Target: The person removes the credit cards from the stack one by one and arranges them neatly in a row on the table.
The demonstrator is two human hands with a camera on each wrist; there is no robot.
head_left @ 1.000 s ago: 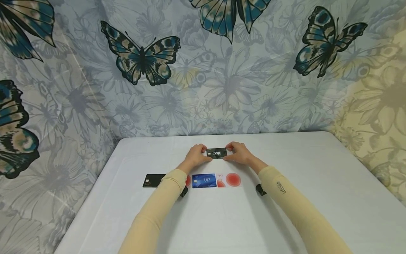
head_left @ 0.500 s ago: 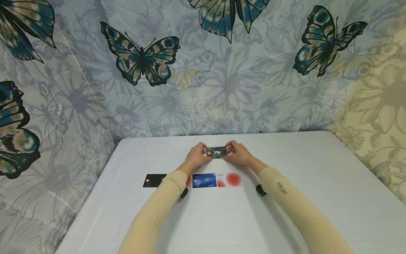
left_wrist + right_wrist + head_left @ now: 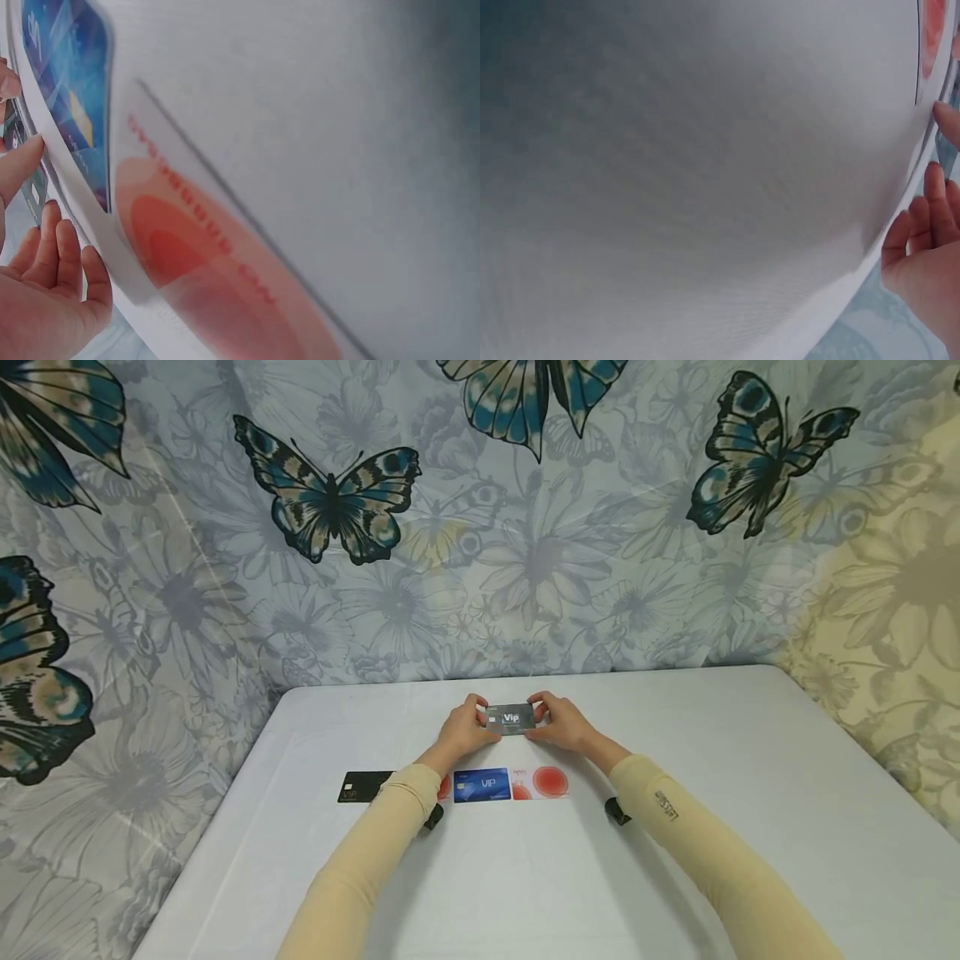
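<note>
Grey Vip card (image 3: 511,719) between two hands, near the far edge of the surface (image 3: 750,793); printed face toward the head camera, long axis running left to right. The left hand (image 3: 463,727) pinches its left short end and the right hand (image 3: 566,722) its right, thumbs at the near corners and fingers at the far ones, so that neither grip is free and neither is plainly nearer. Whether the lower edge touches the surface cannot be told. Nearer the person, apart from the held card and roughly parallel to it, lies a row: blue VIP card (image 3: 482,785), white card with red circles (image 3: 540,783) at its right, black VIP card (image 3: 365,786) farther left, partly covered by the left sleeve (image 3: 352,860). Judged from this layout, the card's parallel offset from the row is the governing relation.
</note>
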